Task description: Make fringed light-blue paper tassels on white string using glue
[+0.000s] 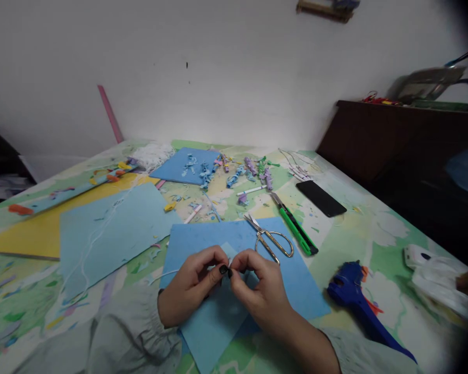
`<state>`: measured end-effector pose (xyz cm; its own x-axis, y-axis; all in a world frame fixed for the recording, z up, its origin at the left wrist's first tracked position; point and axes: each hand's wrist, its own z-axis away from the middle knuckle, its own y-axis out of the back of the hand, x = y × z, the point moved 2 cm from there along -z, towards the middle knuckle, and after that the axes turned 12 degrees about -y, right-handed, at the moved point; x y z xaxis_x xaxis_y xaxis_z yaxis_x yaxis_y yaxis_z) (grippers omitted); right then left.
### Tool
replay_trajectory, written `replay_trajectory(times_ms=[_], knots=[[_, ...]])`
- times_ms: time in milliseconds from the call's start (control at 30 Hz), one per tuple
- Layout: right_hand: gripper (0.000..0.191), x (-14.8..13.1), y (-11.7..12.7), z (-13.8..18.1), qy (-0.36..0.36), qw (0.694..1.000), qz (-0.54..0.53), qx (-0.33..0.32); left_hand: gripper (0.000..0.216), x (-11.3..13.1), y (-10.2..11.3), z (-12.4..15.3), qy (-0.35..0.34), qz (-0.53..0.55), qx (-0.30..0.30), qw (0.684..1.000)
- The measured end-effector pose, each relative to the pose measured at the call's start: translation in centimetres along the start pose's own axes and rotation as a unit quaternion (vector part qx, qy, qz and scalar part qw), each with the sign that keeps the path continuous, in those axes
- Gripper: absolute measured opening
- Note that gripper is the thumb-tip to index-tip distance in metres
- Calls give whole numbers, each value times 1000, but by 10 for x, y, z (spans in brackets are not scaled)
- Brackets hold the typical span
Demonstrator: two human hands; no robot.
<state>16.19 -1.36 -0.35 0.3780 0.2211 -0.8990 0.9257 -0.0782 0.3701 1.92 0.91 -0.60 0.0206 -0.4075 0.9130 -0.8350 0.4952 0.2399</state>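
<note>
Pinching a small pale piece [230, 261] between thumbs and forefingers, the two hands meet near the bench's [390, 291] front edge; the left hand [197, 280] and the right hand [259, 285] both hold a narrow, fingertip grip, and the piece is too covered for me to tell its shape. Taking the hands as the middle of the clock, a white string [161, 277] comes out beside the left hand at nine, though whether it joins the pinched piece is hidden. Under the hands lies a pale blue sheet [212, 337], tilted across a larger blue sheet [308, 298]. At two o'clock, gold-handled scissors [269, 236] rest partly open on that larger sheet, with a green cutter [296, 228] just beyond them and a black phone [321, 198] farther out. Between three and four sits a blue glue gun [351, 291]. Toward ten, a light blue sheet [125, 223] overlaps a yellow board [23, 241], stray white strands trailing over it. White yarn [154, 155] is heaped at eleven, near a darker blue sheet [173, 169], and purple curled pieces [250, 166] lie between twelve and one.
</note>
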Motion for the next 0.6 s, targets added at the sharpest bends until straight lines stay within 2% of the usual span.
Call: replay_trajectory(times_ms=[167,400,600], knots=[[7,0,0,0,-29,999,-25,-23,21,4,1,0,-92,-148,-5,985],[8,2,0,0,-67,993,-72,-64,21,0,0,2,-88,-176,-10,980],[6,0,-1,0,-86,991,-79,-65,19,-4,-3,6,-108,-206,-6,973]])
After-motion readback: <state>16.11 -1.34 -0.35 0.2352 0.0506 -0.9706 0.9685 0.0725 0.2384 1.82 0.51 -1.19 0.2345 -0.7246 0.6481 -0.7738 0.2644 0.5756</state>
